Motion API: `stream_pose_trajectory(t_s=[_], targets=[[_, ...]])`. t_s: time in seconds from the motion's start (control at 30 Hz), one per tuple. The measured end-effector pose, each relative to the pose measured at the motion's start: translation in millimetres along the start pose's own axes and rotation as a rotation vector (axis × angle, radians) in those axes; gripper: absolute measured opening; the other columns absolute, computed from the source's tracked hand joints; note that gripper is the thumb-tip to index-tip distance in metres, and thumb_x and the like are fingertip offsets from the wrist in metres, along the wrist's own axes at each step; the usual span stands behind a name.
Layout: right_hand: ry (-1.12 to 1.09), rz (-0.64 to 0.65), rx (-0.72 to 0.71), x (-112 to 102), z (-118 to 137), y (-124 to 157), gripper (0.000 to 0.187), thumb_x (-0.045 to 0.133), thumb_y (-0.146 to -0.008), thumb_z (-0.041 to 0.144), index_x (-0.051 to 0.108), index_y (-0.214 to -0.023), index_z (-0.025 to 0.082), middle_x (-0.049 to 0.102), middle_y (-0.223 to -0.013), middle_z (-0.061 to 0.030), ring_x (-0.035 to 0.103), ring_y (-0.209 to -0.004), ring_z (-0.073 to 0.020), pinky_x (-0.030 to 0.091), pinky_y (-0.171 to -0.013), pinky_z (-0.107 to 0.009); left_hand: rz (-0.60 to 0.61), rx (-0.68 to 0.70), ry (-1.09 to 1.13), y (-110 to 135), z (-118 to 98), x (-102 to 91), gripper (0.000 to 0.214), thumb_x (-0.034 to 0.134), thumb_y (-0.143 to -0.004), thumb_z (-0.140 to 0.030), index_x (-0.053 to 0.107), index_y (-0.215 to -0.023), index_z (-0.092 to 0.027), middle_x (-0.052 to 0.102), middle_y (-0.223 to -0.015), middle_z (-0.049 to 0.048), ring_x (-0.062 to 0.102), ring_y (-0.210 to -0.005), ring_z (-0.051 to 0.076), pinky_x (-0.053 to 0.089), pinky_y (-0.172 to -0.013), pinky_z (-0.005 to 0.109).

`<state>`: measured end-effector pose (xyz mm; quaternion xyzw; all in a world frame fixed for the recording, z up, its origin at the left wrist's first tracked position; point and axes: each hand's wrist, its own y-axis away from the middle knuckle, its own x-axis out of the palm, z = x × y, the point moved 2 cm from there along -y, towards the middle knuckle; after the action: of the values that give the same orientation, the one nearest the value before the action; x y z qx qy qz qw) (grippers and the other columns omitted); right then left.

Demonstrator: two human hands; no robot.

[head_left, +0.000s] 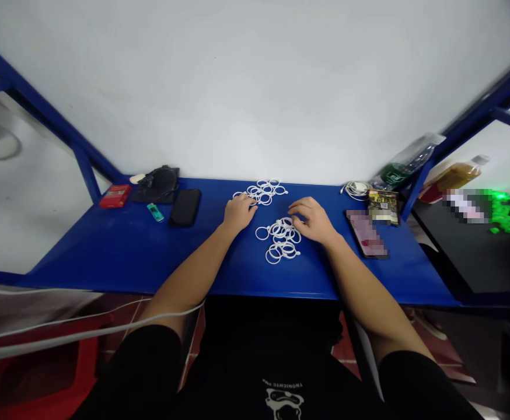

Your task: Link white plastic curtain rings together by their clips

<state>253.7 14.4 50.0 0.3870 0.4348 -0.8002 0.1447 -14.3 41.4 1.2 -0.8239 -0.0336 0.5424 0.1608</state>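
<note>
Two loose piles of thin white plastic rings, each with a small tab, lie on the blue table [220, 268]. The far pile [265, 199] is near the wall; the near pile [282, 232] is closer to me. At the left end of the far pile is my left hand [238, 211], its fingers curled down over a white ring [236, 194] that partly shows past the fingertips. My right hand [311, 220] is at the right side of the near pile, fingers bent and a gap between them and the thumb. I see nothing held in it.
Left on the table are a black phone [185, 207], a teal lighter [155, 212], a red box [115, 196] and a black pouch [156, 185]. Right are a pinkish phone [366, 232], a snack packet [383, 206], a white charger cable [356, 189] and a bottle [406, 163].
</note>
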Motion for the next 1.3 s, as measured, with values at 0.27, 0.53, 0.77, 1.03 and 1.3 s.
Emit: stream_pose_trajectory(t_s=[0.27, 0.53, 0.77, 1.03, 1.3], targets=[[-0.004, 0.001, 0.054, 12, -7, 1, 0.016, 0.059, -0.096, 0.024, 0.075, -0.100, 0.023, 0.078, -0.100, -0.0072, 0.069, -0.094, -0.0262, 0.055, -0.089, -0.045, -0.009, -0.021, 0.078, 1, 0, -4.1, 0.022, 0.070, -0.095, -0.026, 0.075, -0.116, -0.022, 0.074, -0.098, 0.0072, 0.068, -0.099, 0.027, 0.051, -0.090, 0.037], [-0.035, 0.036, 0.106, 16, -15, 3, 0.017, 0.058, -0.098, 0.024, 0.074, -0.101, 0.023, 0.078, -0.100, -0.0068, 0.069, -0.092, -0.0254, 0.055, -0.089, -0.045, -0.059, -0.099, 0.151, -2, 6, -0.6, 0.036, 0.065, -0.099, -0.034, 0.068, -0.131, -0.020, 0.077, -0.091, 0.0059, 0.072, -0.097, 0.026, 0.051, -0.088, 0.036], [-0.039, 0.057, 0.133, 20, -18, 4, 0.015, 0.059, -0.098, 0.026, 0.074, -0.102, 0.023, 0.079, -0.101, -0.0065, 0.069, -0.092, -0.0250, 0.055, -0.087, -0.043, 0.000, -0.195, 0.091, -2, 5, -4.3, 0.034, 0.068, -0.096, -0.039, 0.072, -0.127, -0.024, 0.078, -0.087, 0.0052, 0.074, -0.093, 0.027, 0.051, -0.084, 0.036], [-0.037, 0.044, 0.146, 20, -21, 4, 0.017, 0.059, -0.098, 0.028, 0.075, -0.100, 0.023, 0.078, -0.097, -0.0071, 0.069, -0.090, -0.0257, 0.055, -0.085, -0.044, 0.004, -0.149, 0.034, 2, -4, -8.5, 0.018, 0.072, -0.090, -0.036, 0.079, -0.103, -0.025, 0.079, -0.092, 0.0055, 0.073, -0.091, 0.028, 0.050, -0.083, 0.038], [-0.051, 0.028, 0.138, 20, -15, 2, 0.016, 0.060, -0.099, 0.027, 0.075, -0.100, 0.024, 0.078, -0.097, -0.0062, 0.069, -0.089, -0.0252, 0.055, -0.084, -0.044, -0.175, -0.050, 0.200, 3, -12, -17.3, 0.008, 0.070, -0.088, -0.023, 0.078, -0.089, -0.024, 0.077, -0.085, 0.0028, 0.071, -0.084, 0.022, 0.050, -0.079, 0.034]])
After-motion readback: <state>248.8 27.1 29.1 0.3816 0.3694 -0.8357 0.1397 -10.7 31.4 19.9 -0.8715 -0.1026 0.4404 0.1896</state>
